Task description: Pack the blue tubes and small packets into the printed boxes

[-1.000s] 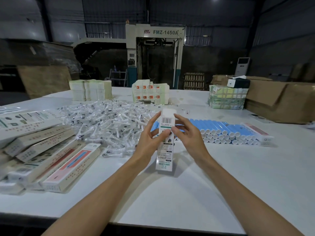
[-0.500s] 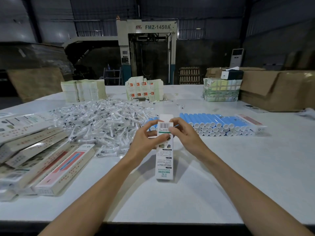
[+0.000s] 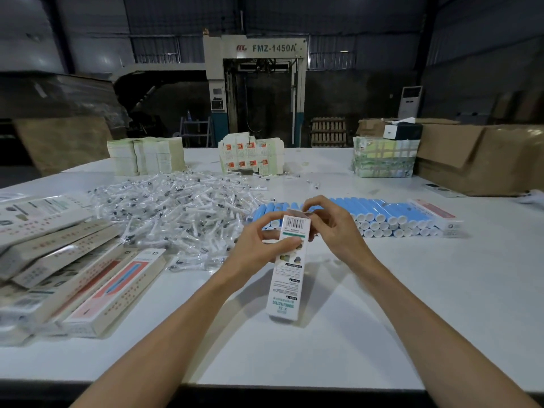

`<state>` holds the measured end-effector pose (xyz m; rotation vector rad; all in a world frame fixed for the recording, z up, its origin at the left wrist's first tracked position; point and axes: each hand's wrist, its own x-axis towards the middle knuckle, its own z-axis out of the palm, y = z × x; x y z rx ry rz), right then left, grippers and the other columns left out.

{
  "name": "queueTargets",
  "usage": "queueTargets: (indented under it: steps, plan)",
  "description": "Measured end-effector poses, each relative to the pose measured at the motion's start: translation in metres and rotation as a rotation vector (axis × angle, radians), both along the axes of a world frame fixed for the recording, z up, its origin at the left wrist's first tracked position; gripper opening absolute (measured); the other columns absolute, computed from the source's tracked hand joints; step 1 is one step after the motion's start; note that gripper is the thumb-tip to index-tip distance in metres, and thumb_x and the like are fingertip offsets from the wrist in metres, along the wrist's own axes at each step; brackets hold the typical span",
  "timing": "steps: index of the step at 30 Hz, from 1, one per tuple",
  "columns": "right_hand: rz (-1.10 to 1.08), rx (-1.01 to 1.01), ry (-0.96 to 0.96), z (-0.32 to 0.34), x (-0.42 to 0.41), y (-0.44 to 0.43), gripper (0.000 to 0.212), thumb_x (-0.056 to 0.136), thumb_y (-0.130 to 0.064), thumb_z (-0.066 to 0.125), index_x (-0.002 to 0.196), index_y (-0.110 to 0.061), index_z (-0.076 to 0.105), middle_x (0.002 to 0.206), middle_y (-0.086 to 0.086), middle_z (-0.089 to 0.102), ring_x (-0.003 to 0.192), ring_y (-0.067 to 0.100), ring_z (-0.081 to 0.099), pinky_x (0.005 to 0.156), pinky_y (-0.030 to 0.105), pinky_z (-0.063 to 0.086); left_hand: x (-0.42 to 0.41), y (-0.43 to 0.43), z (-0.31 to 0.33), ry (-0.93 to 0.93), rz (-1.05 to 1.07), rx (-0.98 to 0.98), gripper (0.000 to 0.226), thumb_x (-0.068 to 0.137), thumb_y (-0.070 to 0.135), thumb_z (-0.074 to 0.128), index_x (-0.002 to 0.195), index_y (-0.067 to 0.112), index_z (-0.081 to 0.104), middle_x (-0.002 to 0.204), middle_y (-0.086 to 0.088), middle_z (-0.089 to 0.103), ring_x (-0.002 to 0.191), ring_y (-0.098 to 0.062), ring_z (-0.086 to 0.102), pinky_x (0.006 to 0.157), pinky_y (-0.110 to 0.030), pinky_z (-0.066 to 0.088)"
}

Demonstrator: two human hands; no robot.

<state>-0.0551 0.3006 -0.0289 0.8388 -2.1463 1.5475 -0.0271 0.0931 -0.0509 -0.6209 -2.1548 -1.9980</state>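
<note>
- Left hand (image 3: 259, 248) and right hand (image 3: 335, 231) pinch the top end of a white printed cardboard box (image 3: 287, 281).
- Behind that box lie stacked blue plastic tubes (image 3: 382, 209); left of it, heaped clear small packets (image 3: 176, 213).

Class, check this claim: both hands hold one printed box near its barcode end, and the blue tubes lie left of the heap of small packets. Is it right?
Not quite: the head view shows the blue tubes right of the heap of small packets, not left. The left hand and right hand do hold the printed box near its barcode end.
</note>
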Motion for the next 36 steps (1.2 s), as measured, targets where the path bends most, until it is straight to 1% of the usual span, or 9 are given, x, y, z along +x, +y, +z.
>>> queueTargets:
  steps: [3, 5, 9, 16, 19, 24, 28, 32, 36]
  plan:
    - [0.026, 0.026, -0.031, -0.001, 0.003, 0.0, 0.019, 0.11, -0.016, 0.048, 0.108, -0.028, 0.062, 0.091, 0.0, 0.076, 0.085, 0.021, 0.075, 0.08, 0.031, 0.06, -0.001, 0.0, 0.0, 0.004, 0.029, 0.007, 0.05, 0.088, 0.032, 0.089, 0.132, 0.044, 0.067, 0.109, -0.002, 0.083, 0.102, -0.023, 0.08, 0.071, -0.035, 0.065]
    - [0.076, -0.104, -0.119, 0.002, 0.006, -0.003, 0.015, 0.11, -0.023, 0.05, 0.104, -0.019, 0.063, 0.094, 0.003, 0.076, 0.092, 0.023, 0.076, 0.081, 0.028, 0.06, -0.002, 0.001, 0.001, 0.012, 0.04, 0.003, 0.049, 0.091, 0.029, 0.087, 0.133, 0.041, 0.065, 0.11, -0.001, 0.083, 0.103, -0.022, 0.08, 0.075, -0.037, 0.066]
    - [0.044, -0.303, -0.242, 0.008, 0.006, -0.011, 0.02, 0.106, -0.027, 0.062, 0.099, -0.009, 0.065, 0.093, 0.012, 0.079, 0.091, 0.029, 0.077, 0.08, 0.031, 0.061, -0.001, 0.004, 0.002, 0.049, 0.035, 0.0, 0.051, 0.092, 0.024, 0.087, 0.134, 0.041, 0.063, 0.112, 0.0, 0.082, 0.105, -0.019, 0.078, 0.075, -0.034, 0.065]
    - [0.105, -0.391, -0.365, 0.013, 0.009, -0.006, 0.02, 0.1, -0.017, 0.069, 0.106, 0.001, 0.076, 0.098, 0.017, 0.079, 0.092, 0.029, 0.077, 0.08, 0.031, 0.061, 0.002, 0.005, 0.006, 0.081, 0.029, -0.042, 0.07, 0.083, 0.032, 0.093, 0.137, 0.045, 0.051, 0.114, 0.001, 0.081, 0.101, -0.028, 0.079, 0.077, -0.045, 0.068]
    - [0.084, -0.391, -0.341, 0.016, 0.008, -0.005, 0.015, 0.098, -0.013, 0.071, 0.101, 0.0, 0.078, 0.096, 0.017, 0.079, 0.092, 0.03, 0.077, 0.083, 0.034, 0.063, 0.002, 0.004, 0.006, 0.101, 0.01, -0.045, 0.072, 0.085, 0.026, 0.093, 0.139, 0.047, 0.051, 0.114, 0.0, 0.081, 0.099, -0.027, 0.08, 0.074, -0.038, 0.067]
    - [0.083, -0.295, -0.303, 0.021, 0.006, -0.003, 0.008, 0.094, -0.009, 0.075, 0.096, -0.005, 0.081, 0.092, 0.013, 0.08, 0.087, 0.024, 0.078, 0.079, 0.03, 0.061, 0.001, 0.003, 0.007, 0.14, -0.014, -0.054, 0.072, 0.085, 0.018, 0.092, 0.14, 0.047, 0.056, 0.114, 0.001, 0.081, 0.103, -0.021, 0.079, 0.075, -0.034, 0.066]
    - [0.153, -0.244, -0.293, 0.023, 0.007, 0.003, 0.01, 0.095, -0.012, 0.075, 0.098, -0.007, 0.083, 0.096, 0.013, 0.08, 0.092, 0.026, 0.078, 0.082, 0.028, 0.06, 0.0, 0.005, 0.005, 0.149, -0.004, -0.056, 0.07, 0.084, 0.023, 0.094, 0.141, 0.042, 0.058, 0.117, 0.002, 0.08, 0.102, -0.022, 0.079, 0.075, -0.033, 0.065]
    - [0.166, -0.2, -0.283, 0.02, 0.009, 0.006, 0.014, 0.097, -0.023, 0.074, 0.1, -0.012, 0.083, 0.099, 0.01, 0.081, 0.096, 0.026, 0.077, 0.087, 0.031, 0.06, -0.004, 0.004, 0.003, 0.121, -0.001, -0.052, 0.068, 0.085, 0.03, 0.093, 0.141, 0.038, 0.057, 0.116, 0.0, 0.081, 0.102, -0.024, 0.079, 0.077, -0.04, 0.067]
    - [0.144, -0.155, -0.232, 0.016, 0.014, 0.003, 0.012, 0.098, -0.023, 0.074, 0.104, -0.022, 0.084, 0.099, 0.002, 0.081, 0.095, 0.016, 0.077, 0.082, 0.022, 0.058, -0.003, 0.002, 0.001, 0.103, -0.003, -0.017, 0.067, 0.085, 0.038, 0.092, 0.143, 0.037, 0.057, 0.114, -0.005, 0.081, 0.107, -0.023, 0.078, 0.079, -0.039, 0.066]
